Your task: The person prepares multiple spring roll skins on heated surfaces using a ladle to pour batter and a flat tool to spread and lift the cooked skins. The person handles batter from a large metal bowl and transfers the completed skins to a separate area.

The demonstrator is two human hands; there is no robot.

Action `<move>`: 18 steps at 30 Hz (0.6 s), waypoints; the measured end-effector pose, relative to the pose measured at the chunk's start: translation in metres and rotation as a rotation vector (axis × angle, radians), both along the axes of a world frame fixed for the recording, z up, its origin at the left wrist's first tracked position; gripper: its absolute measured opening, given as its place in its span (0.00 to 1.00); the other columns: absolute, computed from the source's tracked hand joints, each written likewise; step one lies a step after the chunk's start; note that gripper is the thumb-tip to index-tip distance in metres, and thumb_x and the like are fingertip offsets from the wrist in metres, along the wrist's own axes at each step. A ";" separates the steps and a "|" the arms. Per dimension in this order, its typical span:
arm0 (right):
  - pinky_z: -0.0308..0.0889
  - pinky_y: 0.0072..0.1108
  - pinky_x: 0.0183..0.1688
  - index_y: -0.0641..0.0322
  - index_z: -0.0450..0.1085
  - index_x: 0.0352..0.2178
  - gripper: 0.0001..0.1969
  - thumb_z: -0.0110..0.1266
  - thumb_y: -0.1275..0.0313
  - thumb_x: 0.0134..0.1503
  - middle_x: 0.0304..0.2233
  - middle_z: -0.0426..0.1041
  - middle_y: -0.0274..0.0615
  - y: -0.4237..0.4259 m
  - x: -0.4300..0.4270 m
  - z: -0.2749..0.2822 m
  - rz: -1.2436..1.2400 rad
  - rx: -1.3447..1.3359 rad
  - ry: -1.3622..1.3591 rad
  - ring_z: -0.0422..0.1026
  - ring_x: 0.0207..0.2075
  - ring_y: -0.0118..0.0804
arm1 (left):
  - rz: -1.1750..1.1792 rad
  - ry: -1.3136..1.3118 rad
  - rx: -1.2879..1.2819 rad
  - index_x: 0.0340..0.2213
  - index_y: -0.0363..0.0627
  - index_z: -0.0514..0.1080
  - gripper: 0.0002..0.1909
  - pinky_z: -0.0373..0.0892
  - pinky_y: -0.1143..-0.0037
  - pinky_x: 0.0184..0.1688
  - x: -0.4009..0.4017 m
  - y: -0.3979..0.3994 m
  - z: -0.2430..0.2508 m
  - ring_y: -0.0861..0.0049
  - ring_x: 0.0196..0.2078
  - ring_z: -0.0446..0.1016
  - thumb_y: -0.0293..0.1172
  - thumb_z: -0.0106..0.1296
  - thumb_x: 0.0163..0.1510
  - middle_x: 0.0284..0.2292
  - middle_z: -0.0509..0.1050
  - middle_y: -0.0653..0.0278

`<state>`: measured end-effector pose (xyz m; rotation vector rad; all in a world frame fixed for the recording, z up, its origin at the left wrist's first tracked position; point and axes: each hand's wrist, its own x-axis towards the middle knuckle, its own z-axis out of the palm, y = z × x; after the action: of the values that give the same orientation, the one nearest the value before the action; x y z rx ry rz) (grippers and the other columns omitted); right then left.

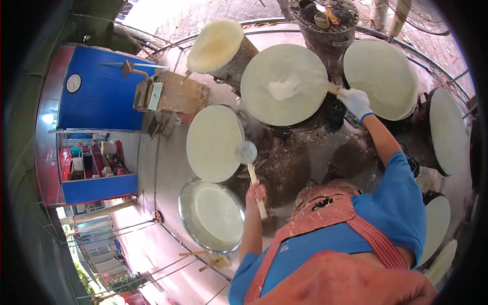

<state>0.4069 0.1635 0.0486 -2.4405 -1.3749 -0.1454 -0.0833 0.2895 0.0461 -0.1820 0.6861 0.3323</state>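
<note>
My left hand (256,191), bare, grips the pale wooden handle of a ladle (246,152); the ladle's round bowl is over the edge of a round griddle covered with pale batter (213,143). Below it stands a metal basin (186,225) of whitish batter. My right hand (354,102), in a white glove with a blue cuff, holds a blurred wooden tool (334,89) at the right edge of the middle griddle (282,110). On that griddle a whiter patch of batter (284,89) lies near the centre of a pale layer. The tool's far end is too blurred to make out.
More batter-covered griddles stand at the upper right (381,80) and far right (448,131). A pale, browned flatbread (215,45) tops a drum at the upper left. A drum with small containers (324,34) stands behind. A wooden box (183,92) is at the left.
</note>
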 end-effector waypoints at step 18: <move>0.63 0.30 0.20 0.45 0.71 0.28 0.08 0.52 0.60 0.46 0.14 0.65 0.43 -0.027 -0.145 -0.038 -0.095 0.181 0.117 0.68 0.17 0.44 | -0.106 0.111 0.266 0.27 0.49 0.56 0.05 0.50 0.78 0.08 0.230 0.056 0.025 0.79 0.07 0.51 0.29 0.42 0.51 0.08 0.49 0.69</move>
<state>0.2617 0.1367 0.0106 -2.3252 -1.1449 -0.1411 0.1471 0.3457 0.0708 0.1264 0.7511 0.3305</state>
